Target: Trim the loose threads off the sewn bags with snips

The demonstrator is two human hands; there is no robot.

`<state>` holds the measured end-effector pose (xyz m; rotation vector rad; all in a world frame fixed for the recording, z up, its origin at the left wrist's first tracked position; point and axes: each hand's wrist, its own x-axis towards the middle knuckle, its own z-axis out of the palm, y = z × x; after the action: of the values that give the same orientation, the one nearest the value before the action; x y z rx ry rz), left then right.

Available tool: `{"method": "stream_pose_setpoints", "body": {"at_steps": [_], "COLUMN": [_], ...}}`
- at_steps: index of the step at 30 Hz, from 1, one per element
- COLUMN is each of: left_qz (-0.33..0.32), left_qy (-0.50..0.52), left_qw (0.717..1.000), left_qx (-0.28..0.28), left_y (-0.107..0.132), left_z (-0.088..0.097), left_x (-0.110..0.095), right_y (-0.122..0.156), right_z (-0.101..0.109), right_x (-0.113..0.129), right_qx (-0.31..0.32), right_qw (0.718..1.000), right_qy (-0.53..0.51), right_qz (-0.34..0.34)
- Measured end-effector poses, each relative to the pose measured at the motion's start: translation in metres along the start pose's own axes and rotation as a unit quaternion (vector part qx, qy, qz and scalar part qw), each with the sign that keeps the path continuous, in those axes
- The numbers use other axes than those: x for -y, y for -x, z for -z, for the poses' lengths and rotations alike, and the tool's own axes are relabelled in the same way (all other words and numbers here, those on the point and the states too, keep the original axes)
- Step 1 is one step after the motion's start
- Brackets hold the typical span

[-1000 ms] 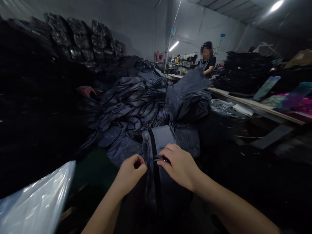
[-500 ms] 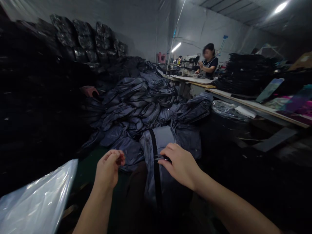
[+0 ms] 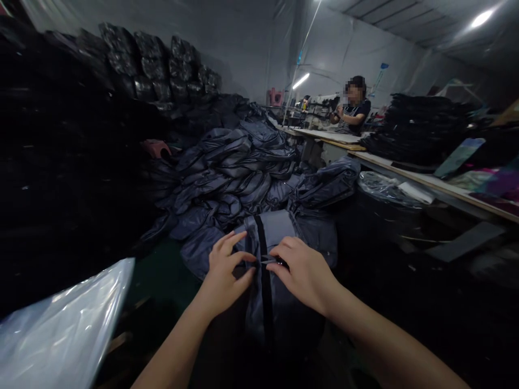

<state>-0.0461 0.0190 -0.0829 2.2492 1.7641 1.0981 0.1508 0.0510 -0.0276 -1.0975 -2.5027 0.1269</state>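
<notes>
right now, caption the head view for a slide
Right hand holds pointed grey metal snips beside the left hand, over black-banded grey fabric

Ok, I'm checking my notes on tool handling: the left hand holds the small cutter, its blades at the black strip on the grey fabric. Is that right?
Not the hand: in the head view, it is the right hand that holds the small cutter. Its blades are at the black strip on the grey fabric, as you say.

Grey fabric (image 3: 279, 222) bears a black band (image 3: 266, 294), the heaped fabric (image 3: 233, 156) is slate-blue, the plastic sheet (image 3: 65, 329) whitish.
</notes>
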Motion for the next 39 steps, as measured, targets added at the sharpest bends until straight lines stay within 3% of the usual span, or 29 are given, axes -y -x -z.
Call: {"method": "stream_pose_setpoints", "body": {"at_steps": [3,8,18,20,24,26,28,32,35,39], "left_qz": [-0.005,-0.007,-0.018,0.006,0.130,0.186,0.240,0.297,0.295,0.291], "left_qy": [0.011,0.021,0.032,0.027,0.011,0.062,0.179,0.357,0.404,0.455], "left_qw": [1.000,1.000,0.998,0.996,0.978,0.972,0.953,0.881,0.857,0.835], "left_qx": [0.019,0.003,-0.043,-0.083,-0.163,-0.131,-0.048,0.093,0.122,0.109], "left_y": [-0.003,-0.004,-0.007,-0.008,-0.001,0.011,0.027,0.063,0.081,0.085], "left_z": [-0.003,-0.010,0.002,0.002,0.001,-0.001,-0.002,-0.005,-0.006,-0.010], "left_x": [-0.006,-0.002,-0.009,-0.003,0.027,0.040,0.044,0.025,0.004,-0.013], "right_y": [0.000,0.000,-0.008,-0.008,-0.001,0.007,0.020,0.059,0.095,0.130], "right_z": [0.001,0.002,0.001,0.000,-0.001,-0.002,-0.005,-0.022,-0.040,-0.056], "right_x": [0.001,0.000,0.010,0.010,0.002,-0.009,-0.023,-0.052,-0.058,-0.044], "right_qx": [0.008,0.034,0.074,0.066,0.005,-0.046,-0.100,-0.165,-0.132,-0.074], "right_qw": [1.000,0.999,0.995,0.996,1.000,0.996,0.985,0.945,0.914,0.875], "right_qy": [0.011,0.025,0.057,0.052,0.005,-0.035,-0.079,-0.171,-0.267,-0.402], "right_qz": [0.000,-0.001,0.037,0.036,-0.015,-0.064,-0.116,-0.223,-0.276,-0.261]}}
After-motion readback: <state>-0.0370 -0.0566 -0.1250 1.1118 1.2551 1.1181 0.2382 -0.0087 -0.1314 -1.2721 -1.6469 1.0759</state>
